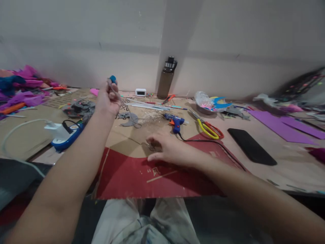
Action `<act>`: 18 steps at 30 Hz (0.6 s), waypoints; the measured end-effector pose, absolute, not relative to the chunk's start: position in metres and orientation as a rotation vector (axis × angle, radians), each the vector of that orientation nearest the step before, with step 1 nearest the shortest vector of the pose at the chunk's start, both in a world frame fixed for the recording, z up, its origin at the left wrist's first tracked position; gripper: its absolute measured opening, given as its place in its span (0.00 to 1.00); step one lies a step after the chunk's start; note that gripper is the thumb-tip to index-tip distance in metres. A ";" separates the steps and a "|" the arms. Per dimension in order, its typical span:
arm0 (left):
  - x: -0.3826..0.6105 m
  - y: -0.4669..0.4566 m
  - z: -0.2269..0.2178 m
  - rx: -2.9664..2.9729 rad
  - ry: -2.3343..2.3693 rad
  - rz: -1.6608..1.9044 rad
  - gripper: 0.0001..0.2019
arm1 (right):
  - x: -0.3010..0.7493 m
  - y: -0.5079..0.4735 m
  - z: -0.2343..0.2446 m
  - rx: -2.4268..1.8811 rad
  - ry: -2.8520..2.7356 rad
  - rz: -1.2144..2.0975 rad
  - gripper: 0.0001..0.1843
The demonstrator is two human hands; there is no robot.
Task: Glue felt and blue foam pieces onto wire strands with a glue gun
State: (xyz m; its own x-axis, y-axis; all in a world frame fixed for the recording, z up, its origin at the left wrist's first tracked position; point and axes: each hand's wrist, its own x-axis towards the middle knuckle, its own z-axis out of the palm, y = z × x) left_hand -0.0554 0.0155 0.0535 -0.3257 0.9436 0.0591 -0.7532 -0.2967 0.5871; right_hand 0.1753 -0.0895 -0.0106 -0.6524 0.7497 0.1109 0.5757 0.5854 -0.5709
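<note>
My left hand (111, 100) is raised over the back left of the work area, its fingers closed on a small blue piece (113, 79) with a grey strand trailing down from it. Low over the cardboard sheet (122, 183), my right hand (162, 147) has curved fingers with the thumb apart from them. A small greyish bit shows by its fingertips, too blurred to name. Between the hands lies a grey crescent-shaped cutout (130, 119). Just beyond my right hand are a blue glue gun (177, 123) and scissors (208, 127) with yellow and red handles.
A dark bottle (166, 81) and a small white digital clock (140, 92) stand by the wall. A black phone (251, 145) and purple sheets (281, 125) lie right. Left are a blue power strip (67, 140) and coloured scraps (27, 84). A bowl (205, 108) holds bright pieces.
</note>
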 end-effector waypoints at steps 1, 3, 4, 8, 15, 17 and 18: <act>-0.060 0.016 0.054 0.502 0.552 1.866 0.10 | 0.176 -0.095 -0.012 -1.050 -2.540 0.704 0.12; -0.067 0.019 0.054 0.517 0.561 1.913 0.11 | 0.179 -0.107 -0.013 -1.046 -2.581 0.670 0.04; -0.070 0.021 0.053 0.529 0.576 1.923 0.12 | 0.182 -0.113 -0.012 -1.078 -2.549 0.675 0.05; -0.075 0.027 0.048 0.541 0.651 1.936 0.11 | 0.199 -0.128 -0.010 -1.189 -2.197 1.057 0.07; -0.086 0.038 0.034 0.573 0.960 2.147 0.08 | 0.232 -0.143 0.014 -1.090 -1.695 1.378 0.15; -0.091 0.045 0.027 0.722 1.124 2.176 0.07 | 0.248 -0.152 0.027 -0.957 -1.662 1.337 0.13; -0.093 0.048 0.023 0.776 1.191 2.188 0.06 | 0.258 -0.157 0.031 -0.940 -1.671 1.265 0.14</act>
State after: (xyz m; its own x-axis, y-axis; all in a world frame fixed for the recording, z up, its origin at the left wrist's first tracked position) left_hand -0.0934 0.0484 0.0233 -0.6968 0.6785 0.2326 -0.1732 -0.4739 0.8634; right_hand 0.2581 -0.1573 0.0305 -0.3856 0.9071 0.1686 0.0840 0.2165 -0.9727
